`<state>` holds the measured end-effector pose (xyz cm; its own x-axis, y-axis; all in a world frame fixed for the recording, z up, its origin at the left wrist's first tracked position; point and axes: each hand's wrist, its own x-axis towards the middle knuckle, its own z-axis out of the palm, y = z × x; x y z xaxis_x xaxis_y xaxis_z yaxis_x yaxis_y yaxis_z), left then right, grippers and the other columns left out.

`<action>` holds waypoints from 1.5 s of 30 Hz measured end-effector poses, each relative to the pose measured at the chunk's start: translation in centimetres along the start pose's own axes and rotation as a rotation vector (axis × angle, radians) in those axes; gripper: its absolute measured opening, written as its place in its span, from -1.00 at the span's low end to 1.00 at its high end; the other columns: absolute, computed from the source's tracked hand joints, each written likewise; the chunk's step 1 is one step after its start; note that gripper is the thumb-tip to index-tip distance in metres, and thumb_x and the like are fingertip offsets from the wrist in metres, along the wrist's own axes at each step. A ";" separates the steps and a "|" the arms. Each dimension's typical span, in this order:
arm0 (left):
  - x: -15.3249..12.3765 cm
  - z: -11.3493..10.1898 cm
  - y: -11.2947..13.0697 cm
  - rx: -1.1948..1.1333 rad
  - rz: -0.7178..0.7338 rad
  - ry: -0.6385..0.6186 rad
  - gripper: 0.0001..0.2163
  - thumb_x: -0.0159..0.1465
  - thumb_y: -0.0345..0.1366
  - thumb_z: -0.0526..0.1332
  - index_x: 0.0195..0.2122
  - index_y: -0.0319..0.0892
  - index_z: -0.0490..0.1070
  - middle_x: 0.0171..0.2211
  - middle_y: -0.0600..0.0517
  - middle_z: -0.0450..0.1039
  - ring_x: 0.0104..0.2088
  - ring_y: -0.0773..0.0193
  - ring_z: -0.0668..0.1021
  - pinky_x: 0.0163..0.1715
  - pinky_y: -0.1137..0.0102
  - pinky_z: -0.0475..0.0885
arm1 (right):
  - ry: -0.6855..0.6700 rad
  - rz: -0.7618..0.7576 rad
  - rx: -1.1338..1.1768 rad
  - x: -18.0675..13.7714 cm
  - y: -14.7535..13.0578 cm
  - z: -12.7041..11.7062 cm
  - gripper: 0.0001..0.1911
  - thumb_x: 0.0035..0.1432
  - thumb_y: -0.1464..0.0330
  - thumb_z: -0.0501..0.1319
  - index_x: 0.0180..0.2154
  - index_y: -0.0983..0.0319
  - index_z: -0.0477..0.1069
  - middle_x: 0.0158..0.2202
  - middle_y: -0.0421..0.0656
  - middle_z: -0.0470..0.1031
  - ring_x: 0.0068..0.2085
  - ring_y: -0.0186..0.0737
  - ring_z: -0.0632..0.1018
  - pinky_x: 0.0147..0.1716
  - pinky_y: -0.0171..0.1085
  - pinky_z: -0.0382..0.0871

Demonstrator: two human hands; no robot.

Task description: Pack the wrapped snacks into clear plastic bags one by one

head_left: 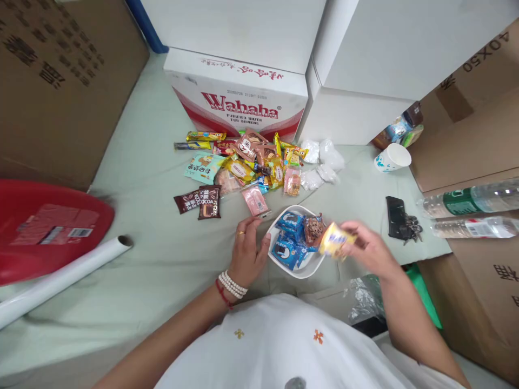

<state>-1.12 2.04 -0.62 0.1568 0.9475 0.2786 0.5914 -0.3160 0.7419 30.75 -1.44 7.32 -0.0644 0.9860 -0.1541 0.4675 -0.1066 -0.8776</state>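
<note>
A white bowl (300, 273) stands close in front of me, with several blue snack packets (287, 252) and a brown cookie packet (313, 229) inside. Over its right rim, my right hand (371, 248) pinches a yellow snack packet (334, 241), slightly blurred. At the bowl's left side rests my left hand (248, 254), thumb at the rim and fingers stretched forward, holding nothing. Just past those fingertips lies a pink packet (255, 201). Beyond the bowl is a heap of mixed snacks (251, 162). Two dark brown cocoa packets (209, 202) lie left of it.
A Wahaha water carton (243, 102) stands behind the heap. White crumpled plastic packets (320, 162), a paper cup (392, 158), keys (410, 228) and plastic bottles (470, 200) are to the right. On the left are a red container (48, 232) and a white tube (68, 278).
</note>
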 end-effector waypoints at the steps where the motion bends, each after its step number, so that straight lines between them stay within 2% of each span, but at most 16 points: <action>1: -0.2 0.1 -0.2 -0.020 -0.040 -0.049 -0.63 0.43 -0.21 0.13 0.21 -0.23 0.31 0.13 -0.26 0.35 0.16 0.03 0.46 0.17 0.07 0.45 | -0.124 -0.057 -0.057 -0.9 -0.5 1.4 -0.56 0.18 0.08 0.39 0.01 0.15 0.50 -0.08 -0.09 0.61 -0.13 -0.13 0.62 -0.15 -0.21 0.55; 3: -0.5 0.4 -0.5 -0.039 -0.052 -0.153 -0.59 0.44 -0.15 0.11 0.23 -0.22 0.32 0.19 -0.27 0.34 0.19 0.02 0.47 0.17 0.08 0.46 | -0.314 -0.195 -0.167 -1.3 -1.1 3.7 -0.61 0.30 0.09 0.28 0.04 0.16 0.52 -0.05 -0.04 0.60 -0.06 -0.10 0.61 -0.03 -0.15 0.52; 5: -0.3 0.8 -0.8 -0.026 -0.015 -0.247 -0.58 0.46 -0.14 0.07 0.28 -0.18 0.31 0.23 -0.23 0.36 0.19 0.03 0.49 0.15 0.11 0.47 | -0.370 -0.323 -0.298 -0.7 -1.1 5.1 -0.64 0.40 0.13 0.17 0.09 0.14 0.52 -0.04 -0.02 0.59 -0.02 -0.10 0.58 0.01 -0.12 0.49; 8: 0.2 1.1 -1.3 0.041 -0.002 -0.354 -0.53 0.46 -0.25 0.02 0.37 -0.14 0.22 0.18 -0.17 0.48 0.08 0.07 0.58 0.04 0.19 0.51 | -0.305 -0.457 -0.500 0.5 -0.5 5.6 -0.62 0.44 0.16 0.11 0.13 0.11 0.52 -0.04 -0.02 0.56 0.00 -0.08 0.53 0.03 -0.08 0.46; 13: 0.4 1.1 -1.4 0.185 -0.043 -0.419 -0.46 0.38 -0.39 0.04 0.40 -0.16 0.22 -0.12 -0.11 0.65 -0.24 0.13 0.65 -0.14 0.28 0.52 | -0.140 -0.550 -0.676 1.1 1.1 5.5 -0.63 0.39 0.10 0.17 0.09 0.06 0.57 0.00 -0.04 0.50 -0.01 -0.04 0.44 0.03 -0.06 0.36; 18: 0.7 1.2 -1.0 0.060 -0.099 -0.327 -0.46 0.32 -0.35 0.11 0.36 -0.20 0.22 0.11 -0.17 0.55 -0.05 0.05 0.63 -0.03 0.21 0.52 | -0.072 -0.649 -0.640 1.0 3.6 7.1 -0.56 0.35 0.05 0.20 0.14 0.10 0.54 -0.12 -0.06 0.48 -0.09 -0.08 0.43 -0.03 -0.09 0.35; 21: 1.0 1.1 -0.5 -0.100 -0.221 -0.345 -0.57 0.30 -0.33 0.14 0.21 -0.19 0.32 0.02 -0.14 0.58 -0.16 0.09 0.65 -0.11 0.23 0.54 | -0.031 -0.608 -0.637 0.0 3.9 7.5 -0.43 0.36 0.00 0.17 0.27 0.11 0.40 0.01 0.01 0.45 0.03 0.00 0.44 0.04 -0.02 0.37; 23: 1.1 1.3 0.2 -0.210 -0.363 -0.400 -0.69 0.29 -0.33 0.16 0.06 -0.19 0.37 -0.13 -0.09 0.59 -0.36 0.18 0.63 -0.33 0.30 0.54 | 0.040 -0.592 -0.620 -1.3 3.6 7.4 -0.34 0.38 -0.03 0.10 0.37 0.11 0.24 0.17 0.08 0.34 0.17 0.09 0.40 0.12 0.07 0.34; 25: 1.0 2.0 1.1 -0.311 -0.532 -0.420 -0.79 0.26 -0.29 0.23 -0.08 -0.17 0.38 -0.25 -0.03 0.56 -0.51 0.25 0.57 -0.52 0.37 0.46 | 0.189 -0.566 -0.591 -2.8 3.3 6.9 -0.34 0.41 0.00 0.05 0.41 0.11 0.14 0.24 0.12 0.26 0.22 0.15 0.36 0.15 0.12 0.33; 27: 1.0 3.1 2.2 -0.429 -0.693 -0.458 -0.82 0.23 -0.23 0.31 -0.20 -0.16 0.40 -0.38 0.03 0.52 -0.58 0.29 0.52 -0.59 0.42 0.40 | 0.401 -0.492 -0.568 -4.1 3.4 6.3 -0.41 0.43 0.12 0.07 0.39 0.11 0.17 0.19 0.11 0.29 0.17 0.13 0.41 0.10 0.10 0.38; 29: 1.2 4.5 3.4 -0.611 -0.867 -0.564 -0.80 0.21 -0.18 0.35 -0.27 -0.17 0.43 -0.46 0.06 0.51 -0.58 0.28 0.51 -0.58 0.41 0.42 | 0.618 -0.381 -0.541 -5.2 3.9 5.6 -0.51 0.40 0.25 0.11 0.31 0.12 0.29 0.11 0.09 0.34 0.03 0.06 0.48 0.02 0.06 0.43; 32: 2.1 7.3 5.5 -0.866 -1.065 -0.704 -0.78 0.22 -0.17 0.36 -0.25 -0.20 0.46 -0.41 -0.02 0.58 -0.46 0.21 0.58 -0.48 0.34 0.54 | 0.869 -0.200 -0.468 -6.2 4.8 4.8 -0.67 0.39 0.31 0.12 0.12 0.19 0.44 0.02 0.08 0.38 -0.08 -0.02 0.50 -0.11 -0.01 0.47; 35: 3.6 10.8 8.4 -0.960 -1.078 -0.728 -0.83 0.27 -0.24 0.31 -0.20 -0.22 0.44 -0.28 -0.10 0.61 -0.32 0.18 0.63 -0.35 0.30 0.61 | 1.004 -0.083 -0.399 -6.6 5.2 4.4 -0.76 0.39 0.28 0.13 -0.01 0.22 0.47 -0.03 0.08 0.41 -0.05 0.00 0.50 -0.17 -0.06 0.47; 40: 8.1 16.3 13.4 -1.088 -0.989 -0.694 -0.87 0.38 -0.39 0.13 -0.09 -0.27 0.38 -0.10 -0.23 0.58 -0.20 0.22 0.64 -0.19 0.31 0.59 | 1.018 -0.076 -0.316 -6.6 4.4 4.7 -0.78 0.39 0.26 0.14 -0.05 0.21 0.46 -0.03 0.04 0.42 -0.23 -0.13 0.53 -0.20 -0.08 0.49; 42: 9.7 16.9 14.1 -1.124 -0.934 -0.695 -0.87 0.40 -0.38 0.08 -0.13 -0.30 0.36 -0.08 -0.25 0.55 -0.16 0.23 0.64 -0.15 0.34 0.55 | 1.000 -0.083 -0.267 -6.6 4.1 4.9 -0.78 0.40 0.25 0.13 -0.06 0.20 0.45 -0.09 0.00 0.45 -0.30 -0.17 0.54 -0.24 -0.10 0.49; 45: 9.9 15.0 12.6 -1.120 -0.903 -0.704 -0.95 0.33 -0.37 0.14 -0.27 -0.25 0.32 -0.19 -0.13 0.54 -0.25 0.31 0.63 -0.19 0.38 0.53 | 0.909 -0.068 -0.216 -5.8 3.5 4.7 -0.77 0.41 0.21 0.10 -0.09 0.18 0.45 -0.30 -0.11 0.51 -0.41 -0.20 0.52 -0.33 -0.17 0.46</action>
<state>19.75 8.20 2.36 0.5978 0.5671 -0.5666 -0.1133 0.7594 0.6406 28.60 -8.15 3.01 0.5737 0.7210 0.3887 0.6476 -0.1087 -0.7542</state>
